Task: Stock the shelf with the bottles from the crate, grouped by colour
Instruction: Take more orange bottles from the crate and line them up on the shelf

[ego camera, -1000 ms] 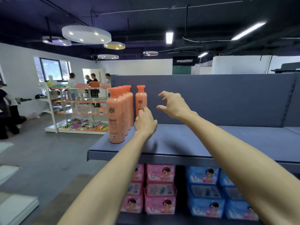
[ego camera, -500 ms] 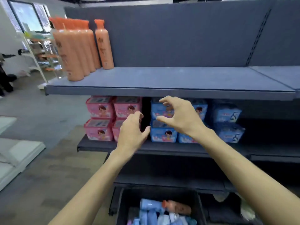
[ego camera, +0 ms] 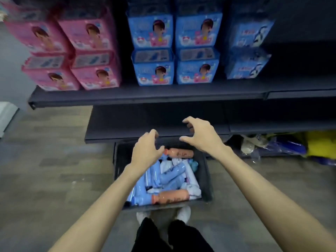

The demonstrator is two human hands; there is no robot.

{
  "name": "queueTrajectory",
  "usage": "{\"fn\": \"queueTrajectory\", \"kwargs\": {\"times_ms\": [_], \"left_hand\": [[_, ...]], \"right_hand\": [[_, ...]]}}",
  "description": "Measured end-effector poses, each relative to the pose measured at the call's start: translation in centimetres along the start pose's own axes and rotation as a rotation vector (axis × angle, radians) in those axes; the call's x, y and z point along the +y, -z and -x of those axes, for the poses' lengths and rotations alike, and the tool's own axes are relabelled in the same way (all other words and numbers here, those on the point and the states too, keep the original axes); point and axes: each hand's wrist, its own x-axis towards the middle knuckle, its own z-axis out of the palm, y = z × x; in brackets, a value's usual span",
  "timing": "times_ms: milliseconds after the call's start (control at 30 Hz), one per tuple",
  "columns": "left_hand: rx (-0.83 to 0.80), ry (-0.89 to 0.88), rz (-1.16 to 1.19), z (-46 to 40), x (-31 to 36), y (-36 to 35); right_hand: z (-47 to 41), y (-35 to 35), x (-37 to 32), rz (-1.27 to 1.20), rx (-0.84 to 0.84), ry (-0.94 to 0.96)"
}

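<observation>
**Both hands empty above the crate**

While the black crate (ego camera: pixel 206 171) sits low in the centre of the frame, orange bottles (ego camera: pixel 179 153) and blue bottles (ego camera: pixel 171 174) lie jumbled inside. They look like smooth, stiff plastic (probably slick, moderately heavy if full), best gripped around the body's middle. Left hand (ego camera: pixel 146 150) and right hand (ego camera: pixel 201 136) hover over the far end, fingers spread and loosely curved, holding nothing.
</observation>
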Motion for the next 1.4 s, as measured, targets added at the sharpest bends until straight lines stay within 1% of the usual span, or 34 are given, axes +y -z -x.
{"fn": "queueTrajectory", "kwargs": {"times_ms": [100, 233, 367, 500, 633, 800, 867, 967, 1067, 1200, 1300, 1400], "left_hand": [[-0.175, 0.071, -0.03, 1.0, -3.8, -5.7], [-0.371, 0.2, -0.063, 2.6, -9.0, -12.3], [-0.497, 0.278, -0.063, 3.2, -13.3, -17.6], [-0.578, 0.332, -0.082, 2.3, -17.0, -21.3], [-0.677, 0.363, -0.093, 1.4, -20.0, -23.9], [-0.892, 0.316, -0.084, 0.8, -22.5, -26.4], [-0.908, 0.318, -0.075, 0.7, -23.0, -27.0], [-0.891, 0.315, -0.052, 0.6, -23.3, -27.3], [-0.849, 0.319, -0.017, 0.4, -23.4, -27.0], [-0.836, 0.274, 0.033, 0.4, -23.8, -26.3], [-0.81, 0.227, 0.114, 0.2, -23.6, -25.0], [-0.74, 0.218, 0.222, 0.0, -23.4, -23.0]], "right_hand": [[0.6, -5.3, 4.6, 0.003, -0.123, -0.121], [1.6, -13.1, 9.7, 0.011, -0.271, -0.228], [2.0, -20.3, 12.9, -0.019, -0.394, -0.283], [2.1, -26.7, 14.7, 0.01, -0.548, -0.257], [2.0, -31.6, 15.5, 0.068, -0.634, -0.203], [0.6, -35.5, 15.7, 0.19, -0.724, -0.09], [0.0, -36.5, 15.6, 0.203, -0.77, -0.07], [-0.6, -37.2, 15.1, 0.24, -0.84, 0.003], [-1.2, -37.6, 14.9, 0.217, -0.863, 0.066], [-1.4, -37.4, 14.4, 0.197, -0.864, 0.127], [-1.4, -36.3, 14.1, 0.174, -0.823, 0.161], [-2.1, -33.3, 13.3, -0.037, -0.71, 0.063]]}}
